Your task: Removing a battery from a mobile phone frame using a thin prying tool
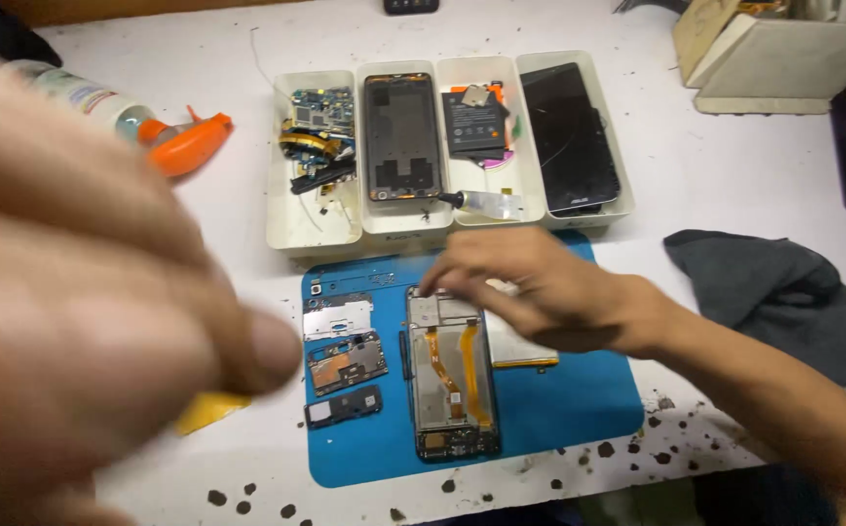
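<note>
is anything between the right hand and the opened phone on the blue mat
Nothing visible: the right hand already has its fingertips on the top edge of the opened phone on the blue mat.

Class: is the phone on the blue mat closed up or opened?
Opened. The phone lies on the mat without a back cover, orange flex cables and inner frame exposed; the right hand touches its top.

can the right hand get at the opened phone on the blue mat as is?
Probably yes. The right hand already has its fingertips at the top edge of the opened phone on the blue mat, with nothing lying between them.
</note>
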